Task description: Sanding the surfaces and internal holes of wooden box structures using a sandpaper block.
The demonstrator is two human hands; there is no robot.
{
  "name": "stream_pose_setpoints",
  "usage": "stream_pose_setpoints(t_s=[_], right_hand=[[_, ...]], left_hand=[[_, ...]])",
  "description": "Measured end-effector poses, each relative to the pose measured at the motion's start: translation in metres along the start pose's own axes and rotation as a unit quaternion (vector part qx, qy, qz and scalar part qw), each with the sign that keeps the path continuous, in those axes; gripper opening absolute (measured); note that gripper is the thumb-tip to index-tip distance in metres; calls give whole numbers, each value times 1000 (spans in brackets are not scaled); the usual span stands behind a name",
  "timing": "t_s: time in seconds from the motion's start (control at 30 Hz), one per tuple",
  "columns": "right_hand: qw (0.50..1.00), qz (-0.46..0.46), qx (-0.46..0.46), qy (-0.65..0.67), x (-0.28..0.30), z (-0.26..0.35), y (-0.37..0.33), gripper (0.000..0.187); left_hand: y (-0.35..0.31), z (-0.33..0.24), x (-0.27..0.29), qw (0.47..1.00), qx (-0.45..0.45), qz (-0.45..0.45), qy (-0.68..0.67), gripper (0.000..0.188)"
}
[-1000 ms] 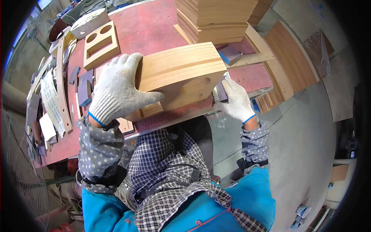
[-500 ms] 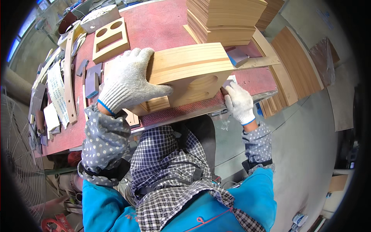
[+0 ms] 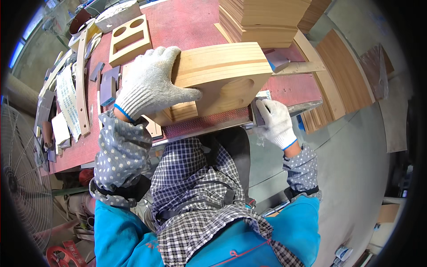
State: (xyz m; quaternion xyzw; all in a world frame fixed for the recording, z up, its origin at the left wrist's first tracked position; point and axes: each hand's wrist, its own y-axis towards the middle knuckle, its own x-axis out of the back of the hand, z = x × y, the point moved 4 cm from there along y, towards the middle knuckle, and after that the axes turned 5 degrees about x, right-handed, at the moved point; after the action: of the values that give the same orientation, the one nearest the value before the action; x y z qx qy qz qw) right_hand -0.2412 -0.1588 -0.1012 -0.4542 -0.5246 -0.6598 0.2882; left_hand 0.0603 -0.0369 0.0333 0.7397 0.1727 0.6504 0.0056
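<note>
A thick light-wood block point(image 3: 220, 66), layered like stacked boards, stands at the table's near edge, with round recesses in its near face. My left hand point(image 3: 149, 82), in a white knit glove, grips its left end, fingers over the top and thumb along the near side. Off the block's right end, my right hand point(image 3: 276, 122), gloved too, is closed round a dark grey sanding block point(image 3: 257, 112). Printed white-backed paper point(image 3: 264, 95) shows just above those fingers. The sanding block's far side is partly hidden.
The red-matted table point(image 3: 184, 24) carries a tall stack of wooden panels point(image 3: 275, 20) at the back. A wooden frame with two holes point(image 3: 114, 55), grey sanding blocks point(image 3: 108, 88) and strips lie left. More boards point(image 3: 347, 75) lean at right; a wire fan point(image 3: 22, 178) stands left.
My right hand has turned and shifted slightly down, bringing the grey sanding block into clearer sight. My left hand keeps its grip; the whole view has shifted a little.
</note>
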Motion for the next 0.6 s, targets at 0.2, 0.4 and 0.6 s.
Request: stream_pose_setpoints(t_s=[0.2, 0.4, 0.6], right_hand=[[1000, 21, 11, -16, -6, -16, -2, 54], [997, -53, 16, -62, -1, 7, -6, 47], [996, -20, -56, -58, -7, 24, -10, 48]], left_hand=[[0, 0, -2, 1000, 9, 17, -5, 97], [0, -3, 0, 1000, 5, 21, -3, 98], [0, 3, -5, 1000, 7, 11, -1, 95]])
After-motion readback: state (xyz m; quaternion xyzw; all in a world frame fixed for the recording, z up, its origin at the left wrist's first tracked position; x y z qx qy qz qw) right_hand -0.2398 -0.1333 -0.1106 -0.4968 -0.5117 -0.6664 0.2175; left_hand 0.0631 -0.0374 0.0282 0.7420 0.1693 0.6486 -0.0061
